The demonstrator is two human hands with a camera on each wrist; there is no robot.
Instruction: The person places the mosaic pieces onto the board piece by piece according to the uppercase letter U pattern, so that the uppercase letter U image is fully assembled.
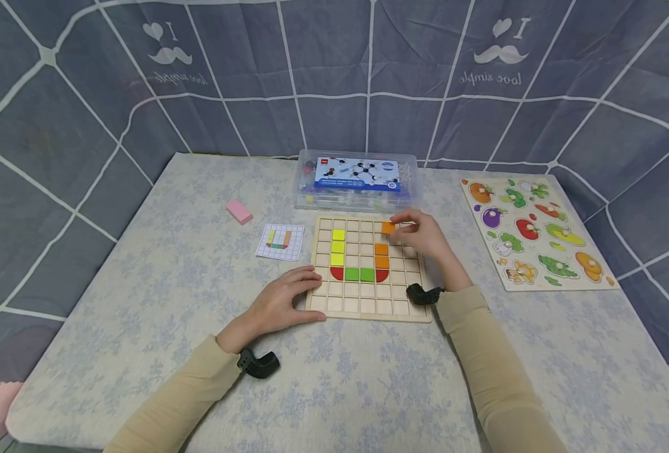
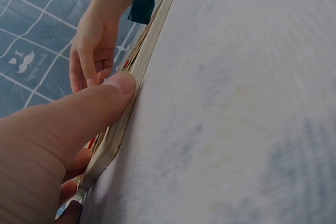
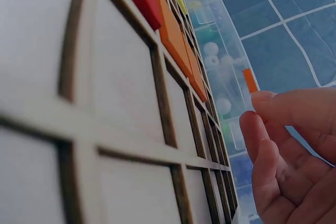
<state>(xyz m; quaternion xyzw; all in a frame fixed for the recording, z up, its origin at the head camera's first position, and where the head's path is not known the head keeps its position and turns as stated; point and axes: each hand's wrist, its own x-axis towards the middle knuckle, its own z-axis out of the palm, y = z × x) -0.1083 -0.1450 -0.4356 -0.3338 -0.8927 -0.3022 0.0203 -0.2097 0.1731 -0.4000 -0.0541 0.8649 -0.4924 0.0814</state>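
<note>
A wooden grid board (image 1: pixel 351 306) lies on the table. Set in its cells are three yellow tiles (image 1: pixel 338 246), two orange tiles (image 1: pixel 382 262), two green tiles (image 1: pixel 352 274) and two red rounded corner pieces (image 1: pixel 337 274). Over the far part of the board, my right hand (image 1: pixel 421 236) pinches an orange square tile (image 1: pixel 387 228) between thumb and fingers; the right wrist view shows this tile (image 3: pixel 250 81) edge-on, raised above the grid. My left hand (image 1: pixel 280 299) rests at the near left corner, its thumb (image 2: pixel 118 87) along the front edge and its fingers at the left side.
Left of the board is a pattern card (image 1: pixel 280 242) showing a coloured U shape, with a pink block (image 1: pixel 239 212) beyond it. A clear plastic molecule kit box (image 1: pixel 357 198) stands behind. At the right lies a vegetable puzzle board (image 1: pixel 538 236). Grey-blue curtains (image 1: pixel 334 75) enclose the table.
</note>
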